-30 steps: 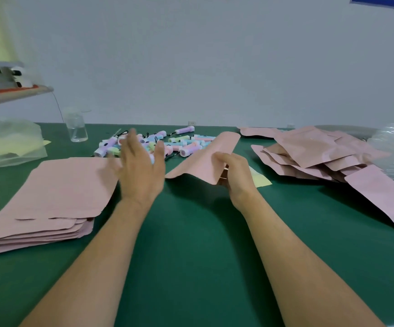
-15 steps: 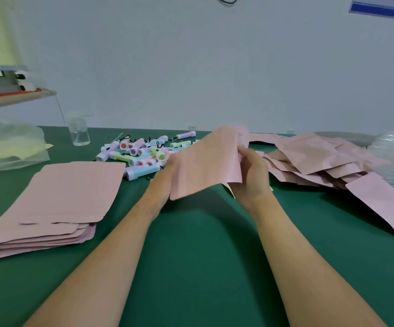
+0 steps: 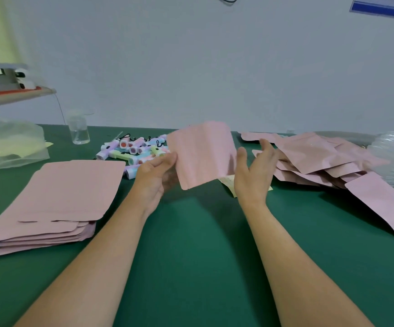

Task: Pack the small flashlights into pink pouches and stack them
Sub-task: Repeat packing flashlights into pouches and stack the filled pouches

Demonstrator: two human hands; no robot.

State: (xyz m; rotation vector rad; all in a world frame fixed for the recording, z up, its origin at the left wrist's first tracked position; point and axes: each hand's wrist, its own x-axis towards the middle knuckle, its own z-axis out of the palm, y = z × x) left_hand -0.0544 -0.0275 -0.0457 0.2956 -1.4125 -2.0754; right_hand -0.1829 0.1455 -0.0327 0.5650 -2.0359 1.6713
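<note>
Pink pouch [image 3: 203, 154] hangs above the green table [image 3: 191, 244], pinched at its left edge by the left hand [image 3: 153, 173]. The right hand [image 3: 254, 171] sits just beside its right edge, fingers spread, holding nothing. Flashlights [image 3: 132, 149] lie piled behind it, many unpacked. A flat stack [image 3: 61, 197] waits at left and a looser heap [image 3: 320, 156] at right — probably filled ones — so the job looks midway.

Even, soft indoor light, faint shadows under the forearms, wide-angle bending at blurred edges.
</note>
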